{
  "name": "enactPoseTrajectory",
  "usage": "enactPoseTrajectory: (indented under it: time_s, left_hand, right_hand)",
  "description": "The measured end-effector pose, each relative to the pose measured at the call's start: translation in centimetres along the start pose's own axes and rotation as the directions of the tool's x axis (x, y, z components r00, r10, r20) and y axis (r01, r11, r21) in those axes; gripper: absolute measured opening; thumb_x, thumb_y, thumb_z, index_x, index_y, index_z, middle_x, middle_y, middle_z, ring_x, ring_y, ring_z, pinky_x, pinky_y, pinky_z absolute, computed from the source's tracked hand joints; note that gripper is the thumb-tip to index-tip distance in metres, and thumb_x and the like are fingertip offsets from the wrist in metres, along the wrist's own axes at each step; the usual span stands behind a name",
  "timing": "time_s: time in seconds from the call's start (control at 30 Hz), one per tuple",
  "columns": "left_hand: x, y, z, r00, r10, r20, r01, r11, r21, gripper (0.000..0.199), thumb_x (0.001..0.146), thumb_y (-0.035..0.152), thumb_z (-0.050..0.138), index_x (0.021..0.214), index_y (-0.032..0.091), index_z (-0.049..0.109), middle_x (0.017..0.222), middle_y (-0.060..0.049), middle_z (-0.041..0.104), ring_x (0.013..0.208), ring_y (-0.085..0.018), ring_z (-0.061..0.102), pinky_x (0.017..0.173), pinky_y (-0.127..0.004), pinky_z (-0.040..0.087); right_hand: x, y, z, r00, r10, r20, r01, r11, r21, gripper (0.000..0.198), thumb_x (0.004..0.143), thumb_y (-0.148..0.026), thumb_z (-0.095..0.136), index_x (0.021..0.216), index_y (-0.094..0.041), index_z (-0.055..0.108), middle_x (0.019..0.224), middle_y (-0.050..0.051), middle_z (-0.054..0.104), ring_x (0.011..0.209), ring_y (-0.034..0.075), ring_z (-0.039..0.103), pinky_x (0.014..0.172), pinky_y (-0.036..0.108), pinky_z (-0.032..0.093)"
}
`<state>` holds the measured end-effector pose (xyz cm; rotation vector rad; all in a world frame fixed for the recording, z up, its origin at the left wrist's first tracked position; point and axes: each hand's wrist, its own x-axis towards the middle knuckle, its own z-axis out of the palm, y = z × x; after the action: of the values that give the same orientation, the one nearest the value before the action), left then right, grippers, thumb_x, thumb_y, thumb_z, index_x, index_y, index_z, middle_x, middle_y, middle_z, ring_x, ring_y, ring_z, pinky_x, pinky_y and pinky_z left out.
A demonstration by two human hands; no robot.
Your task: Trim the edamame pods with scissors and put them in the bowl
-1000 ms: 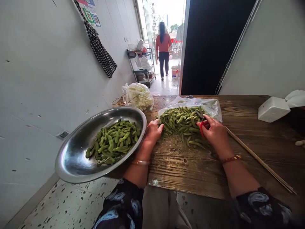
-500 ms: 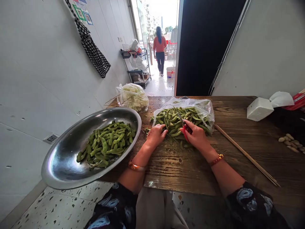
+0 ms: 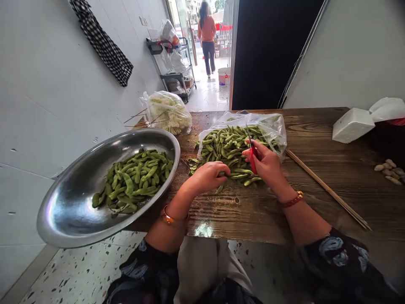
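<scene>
My left hand has its fingers curled in a pinch at the near edge of the edamame pile, with a green edamame pod partly hidden in them. My right hand is closed around red-handled scissors, whose blades point away from me over the pods. Green edamame pods spill from a clear plastic bag on the wooden table. To the left, a wide steel basin, tilted, holds more edamame pods.
Behind the basin lies a bag of pale vegetables. Wooden skewers lie right of the pods. Further right are a white tissue pack and several peanuts. A cart and a walking person are near the doorway.
The view has tilted down. My left hand has come nearer to me, to the pile's front edge. My right hand has moved right, and its scissors now point more straight ahead.
</scene>
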<state>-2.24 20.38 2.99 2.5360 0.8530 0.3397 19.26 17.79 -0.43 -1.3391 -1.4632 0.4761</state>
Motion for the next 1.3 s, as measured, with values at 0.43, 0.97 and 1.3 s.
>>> enactPoseTrajectory:
  time_s: [0.43,0.97,1.3]
  left_hand:
    - [-0.6,-1.1,-0.1,0.959,0.128,0.255,-0.135,0.991,0.012,0.042,0.067,0.003,0.054,0.1,0.02,0.072,0.091,-0.004,0.067,0.082,-0.015,0.06,0.078,-0.024,0.044]
    - [-0.2,-1.3,1.1,0.986,0.104,0.132,-0.108,0.994,0.026,0.015,0.071,0.012,0.064,0.082,0.018,0.072,0.08,-0.002,0.061,0.074,-0.014,0.055,0.068,-0.025,0.04]
    - [-0.7,0.8,0.4,0.994,0.035,-0.099,-0.027,0.996,0.081,0.012,0.073,0.009,0.055,0.077,0.018,0.063,0.1,-0.006,0.056,0.083,-0.016,0.056,0.074,-0.026,0.043]
  right_hand:
    - [-1.3,-2.6,-0.5,0.991,0.129,-0.023,-0.128,0.991,0.049,0.053,0.077,-0.045,0.067,0.123,-0.019,0.061,0.092,0.011,0.072,0.063,0.014,0.064,0.052,0.026,0.05]
    - [-1.7,-2.0,-0.3,0.993,0.103,-0.054,-0.1,0.993,0.057,0.053,0.075,-0.045,0.07,0.122,-0.021,0.063,0.088,0.013,0.071,0.061,0.016,0.063,0.051,0.031,0.05]
    - [-1.3,-2.7,0.1,0.991,0.135,-0.003,-0.135,0.99,0.042,0.056,0.076,-0.045,0.068,0.125,-0.019,0.059,0.089,0.009,0.072,0.062,0.016,0.064,0.051,0.027,0.05]
